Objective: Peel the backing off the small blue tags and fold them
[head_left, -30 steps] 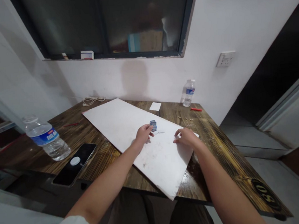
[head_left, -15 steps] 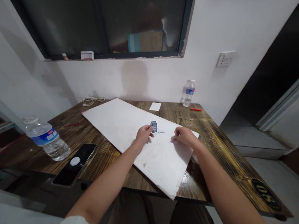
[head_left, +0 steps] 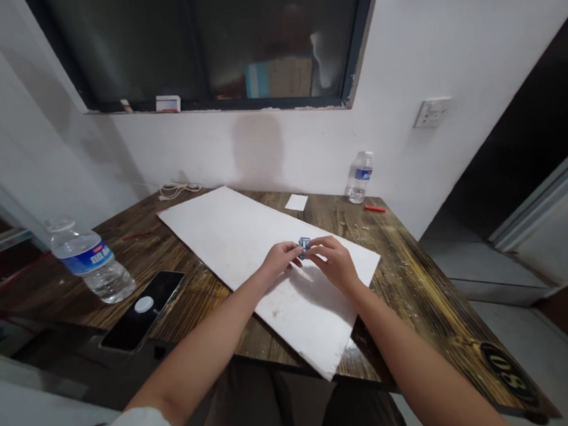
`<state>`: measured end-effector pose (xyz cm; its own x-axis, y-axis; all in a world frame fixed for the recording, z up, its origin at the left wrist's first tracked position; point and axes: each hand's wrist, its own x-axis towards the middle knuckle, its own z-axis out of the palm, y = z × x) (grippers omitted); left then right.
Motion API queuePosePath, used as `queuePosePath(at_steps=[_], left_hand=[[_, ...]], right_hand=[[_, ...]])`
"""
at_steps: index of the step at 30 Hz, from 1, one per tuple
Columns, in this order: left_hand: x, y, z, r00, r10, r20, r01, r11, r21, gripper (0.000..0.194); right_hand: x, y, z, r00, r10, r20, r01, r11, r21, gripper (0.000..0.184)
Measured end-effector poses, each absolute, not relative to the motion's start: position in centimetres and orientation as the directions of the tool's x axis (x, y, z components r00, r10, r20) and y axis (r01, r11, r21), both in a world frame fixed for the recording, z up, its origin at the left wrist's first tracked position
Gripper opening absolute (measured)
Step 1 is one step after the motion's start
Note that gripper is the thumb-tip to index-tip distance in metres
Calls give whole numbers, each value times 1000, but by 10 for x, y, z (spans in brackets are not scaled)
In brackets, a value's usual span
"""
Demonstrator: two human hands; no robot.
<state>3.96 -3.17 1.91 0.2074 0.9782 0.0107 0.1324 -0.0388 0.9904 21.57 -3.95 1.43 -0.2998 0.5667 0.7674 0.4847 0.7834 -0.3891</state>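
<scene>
Over the white board (head_left: 205, 227), my left hand (head_left: 279, 261) pinches a small blue-and-white piece (head_left: 305, 242) between thumb and fingertips. It looks segmented, but it is too small to tell its kind. My right hand (head_left: 333, 262) meets it from the right, thumb and fingertips closed on its right side. The fingers of both hands hide part of it. A shadow of the right hand falls on the board below.
The board lies askew on a dark wooden table (head_left: 418, 307). At left are a water bottle (head_left: 90, 258) and a phone (head_left: 134, 324) with a white round disc (head_left: 144, 304). A white paper (head_left: 296, 202), another bottle (head_left: 361, 177) and a red stick (head_left: 375, 209) lie behind.
My right hand has moved left from the board's right part to the blue piece and taken hold of it. My left hand stays nearly in place, with the piece turned and partly covered.
</scene>
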Motion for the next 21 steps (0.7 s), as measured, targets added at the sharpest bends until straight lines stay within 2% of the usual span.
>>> queuePosePath(at_steps=[4,8,13,15,17,21], left_hand=[[39,-30,17,209,977,30,81,-47,996,36],[38,-27,15,151,987,60,94,-75,993,33],[26,-15,11,-224,968,115,95,-96,991,29],[20,-10,9,-286,944,167,109,-141,984,27],[17,-8,6,-292,942,164,168,-119,979,27],[20,-14,4,-187,968,169,361,-93,928,25]], right_hand=[[215,-37,14,-339,596,728,513,766,-388,10],[216,-36,14,-333,597,730,484,772,-411,16],[217,-28,2,-211,701,681,583,649,-488,34],[217,-25,-7,-224,769,599,654,575,-492,40],[217,-24,-15,-251,823,510,713,513,-478,46],[215,-26,-22,-337,858,386,774,487,-405,51]])
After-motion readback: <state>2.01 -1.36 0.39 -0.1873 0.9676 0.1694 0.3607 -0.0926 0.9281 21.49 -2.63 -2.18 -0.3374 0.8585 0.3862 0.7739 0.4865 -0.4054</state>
